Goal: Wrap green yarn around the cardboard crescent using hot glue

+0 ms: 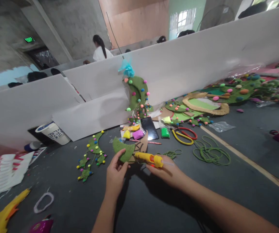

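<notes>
My left hand (pixel 117 170) pinches a crescent moon cutout (pixel 124 149) by its lower left edge. Green material covers the left part of the crescent, while its right part is bare brown cardboard with dark marks. Closed around a yellow glue gun (pixel 149 159) is my right hand (pixel 166 171). The gun's nozzle points left and meets or almost touches the crescent near its middle; I cannot tell which. Just left of the crescent lies a finished-looking green moon (pixel 95 144) with small green stars (pixel 84 173) and coloured balls.
Behind my hands lie a phone (pixel 149 127), clay packets (pixel 165 132), scissors (pixel 183 135) and green cord (pixel 211 153). A decorated green moon (pixel 138 92) hangs before the white partition (pixel 190 61). A wooden strip (pixel 241 158) crosses the right; a paper cup (pixel 54 133) stands left.
</notes>
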Action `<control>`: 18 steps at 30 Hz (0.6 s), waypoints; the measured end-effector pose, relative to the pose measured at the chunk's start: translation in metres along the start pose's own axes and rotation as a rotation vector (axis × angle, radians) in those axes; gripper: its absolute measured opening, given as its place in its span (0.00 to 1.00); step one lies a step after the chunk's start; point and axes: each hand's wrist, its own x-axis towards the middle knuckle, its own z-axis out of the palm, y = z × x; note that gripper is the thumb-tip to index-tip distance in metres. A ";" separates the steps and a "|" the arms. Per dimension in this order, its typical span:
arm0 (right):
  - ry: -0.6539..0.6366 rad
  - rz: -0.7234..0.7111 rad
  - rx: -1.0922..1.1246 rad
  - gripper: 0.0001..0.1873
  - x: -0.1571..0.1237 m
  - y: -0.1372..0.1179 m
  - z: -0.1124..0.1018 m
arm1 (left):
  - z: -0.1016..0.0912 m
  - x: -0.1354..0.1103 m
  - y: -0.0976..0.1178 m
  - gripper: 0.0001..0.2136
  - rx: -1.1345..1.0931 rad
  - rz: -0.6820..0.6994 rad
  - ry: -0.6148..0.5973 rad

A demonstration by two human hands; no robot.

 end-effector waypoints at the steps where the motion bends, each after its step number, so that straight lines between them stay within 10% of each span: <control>1: 0.006 0.004 -0.002 0.10 0.000 0.002 0.000 | 0.000 0.000 0.001 0.24 0.002 -0.002 -0.001; 12: 0.103 -0.095 -0.302 0.08 0.003 -0.003 -0.006 | 0.000 0.002 0.001 0.25 0.028 -0.018 0.045; 18: -0.266 -0.341 -0.308 0.06 -0.003 -0.014 0.000 | -0.016 0.012 -0.007 0.26 0.161 0.004 0.203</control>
